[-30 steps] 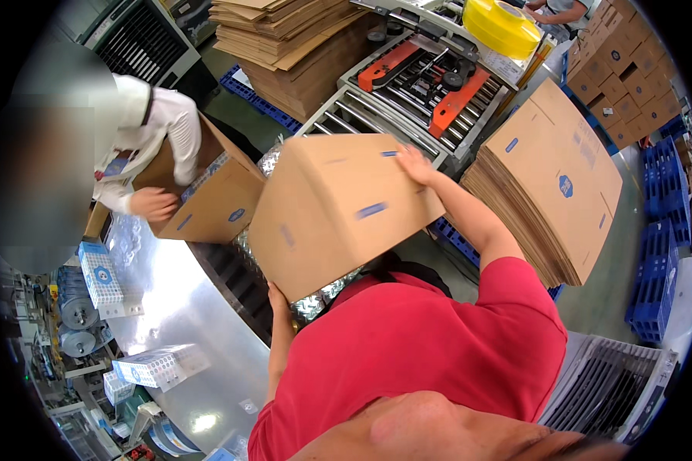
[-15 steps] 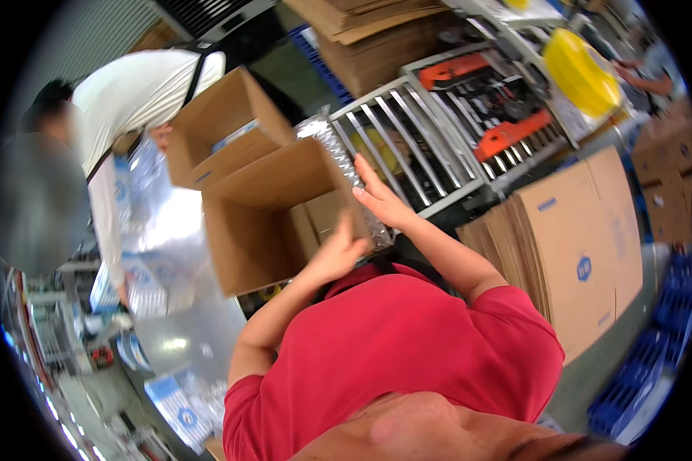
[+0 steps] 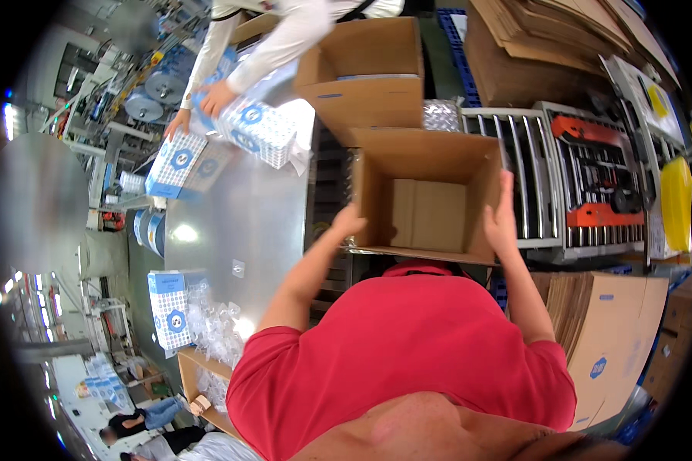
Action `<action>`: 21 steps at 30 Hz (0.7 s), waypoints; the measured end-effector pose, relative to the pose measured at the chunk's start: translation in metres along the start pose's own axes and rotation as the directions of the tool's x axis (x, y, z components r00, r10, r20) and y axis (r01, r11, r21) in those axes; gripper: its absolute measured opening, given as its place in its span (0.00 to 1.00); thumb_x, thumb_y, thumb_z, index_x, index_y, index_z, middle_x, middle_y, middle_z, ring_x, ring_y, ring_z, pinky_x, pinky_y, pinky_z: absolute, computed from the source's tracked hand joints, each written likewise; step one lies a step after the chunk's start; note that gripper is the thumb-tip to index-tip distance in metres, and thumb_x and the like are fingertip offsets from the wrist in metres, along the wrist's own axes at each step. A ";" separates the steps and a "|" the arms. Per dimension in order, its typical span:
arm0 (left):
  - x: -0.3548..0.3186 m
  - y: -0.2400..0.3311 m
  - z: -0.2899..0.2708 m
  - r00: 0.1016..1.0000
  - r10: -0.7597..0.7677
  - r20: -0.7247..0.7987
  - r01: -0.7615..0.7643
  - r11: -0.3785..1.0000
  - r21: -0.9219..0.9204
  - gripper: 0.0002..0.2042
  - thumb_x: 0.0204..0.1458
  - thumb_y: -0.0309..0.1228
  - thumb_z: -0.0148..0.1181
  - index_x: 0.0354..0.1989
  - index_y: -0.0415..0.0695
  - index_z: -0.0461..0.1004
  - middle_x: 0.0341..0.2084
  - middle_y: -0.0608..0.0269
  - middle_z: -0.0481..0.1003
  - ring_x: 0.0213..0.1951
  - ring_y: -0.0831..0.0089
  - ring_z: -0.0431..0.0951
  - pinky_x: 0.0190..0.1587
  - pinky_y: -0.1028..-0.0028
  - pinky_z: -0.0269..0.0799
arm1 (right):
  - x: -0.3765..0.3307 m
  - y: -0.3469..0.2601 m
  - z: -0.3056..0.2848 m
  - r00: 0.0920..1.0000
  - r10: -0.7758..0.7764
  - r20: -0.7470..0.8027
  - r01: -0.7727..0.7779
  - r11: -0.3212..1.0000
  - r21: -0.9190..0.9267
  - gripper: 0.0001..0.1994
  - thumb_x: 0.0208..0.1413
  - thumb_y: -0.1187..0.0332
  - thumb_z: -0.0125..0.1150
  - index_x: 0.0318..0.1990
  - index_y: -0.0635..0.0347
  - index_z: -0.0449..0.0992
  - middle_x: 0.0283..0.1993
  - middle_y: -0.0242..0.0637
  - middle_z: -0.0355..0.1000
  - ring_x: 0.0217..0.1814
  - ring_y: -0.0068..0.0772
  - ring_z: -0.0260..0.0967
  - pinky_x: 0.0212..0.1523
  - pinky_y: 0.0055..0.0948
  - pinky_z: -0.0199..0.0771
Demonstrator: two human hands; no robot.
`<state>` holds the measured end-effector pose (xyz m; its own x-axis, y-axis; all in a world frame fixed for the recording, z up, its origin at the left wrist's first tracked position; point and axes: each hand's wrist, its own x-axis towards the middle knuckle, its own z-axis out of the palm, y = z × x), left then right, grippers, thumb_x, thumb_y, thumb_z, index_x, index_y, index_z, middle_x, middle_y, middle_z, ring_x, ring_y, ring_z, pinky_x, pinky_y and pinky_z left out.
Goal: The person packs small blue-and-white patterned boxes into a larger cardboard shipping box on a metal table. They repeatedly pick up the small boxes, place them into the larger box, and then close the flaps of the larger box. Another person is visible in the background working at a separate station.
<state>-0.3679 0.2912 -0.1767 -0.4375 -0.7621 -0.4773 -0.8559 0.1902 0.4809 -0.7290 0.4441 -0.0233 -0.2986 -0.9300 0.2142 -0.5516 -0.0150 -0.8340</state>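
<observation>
- Left hand (image 3: 348, 223): forearm raised from the lower frame, elbow bent; palm pressed flat against the left outer wall of the open cardboard box (image 3: 427, 198); fingers loosely extended along the wall, not curled over the rim.
- Right hand (image 3: 502, 221): forearm raised likewise; palm flat on the right outer wall of the same box, fingers straight and pointing upward toward the box's far edge; the box is clamped between the two palms.
- Open cardboard box: held in front of the person's chest, above the red shirt (image 3: 407, 353); opening faces the camera, interior bare, bottom flaps visible; it sits over the edge of the roller conveyor (image 3: 530, 177).
- Second open box (image 3: 365, 77): just beyond the held box, nearly touching it.
- Co-worker's hands (image 3: 215, 98): at upper left, gripping a blue-and-white patterned carton (image 3: 255, 131) above the steel table (image 3: 238, 223); another such carton (image 3: 175, 163) lies beside it.
- Flattened cardboard stack (image 3: 600, 338): to the right of the person, standing on edge.
- Orange-and-grey tape sealing unit (image 3: 600, 173): beyond the conveyor rollers, right side.
</observation>
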 end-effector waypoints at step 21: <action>-0.108 -0.274 -0.362 0.207 0.061 -0.976 0.463 0.873 0.153 0.37 0.41 0.46 0.64 0.60 0.42 0.62 0.56 0.37 0.61 0.60 0.45 0.57 0.61 0.49 0.50 | 0.041 -0.015 0.112 0.863 0.480 0.161 -0.501 0.854 0.142 0.26 0.55 0.76 0.52 0.62 0.66 0.56 0.56 0.45 0.65 0.57 0.38 0.64 0.57 0.33 0.62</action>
<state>0.0141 0.0977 0.0094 0.1260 -0.7505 0.6488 -0.9920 -0.0919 0.0864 -0.6459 0.3650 -0.0587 -0.3972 -0.8684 -0.2969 -0.2104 0.4010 -0.8916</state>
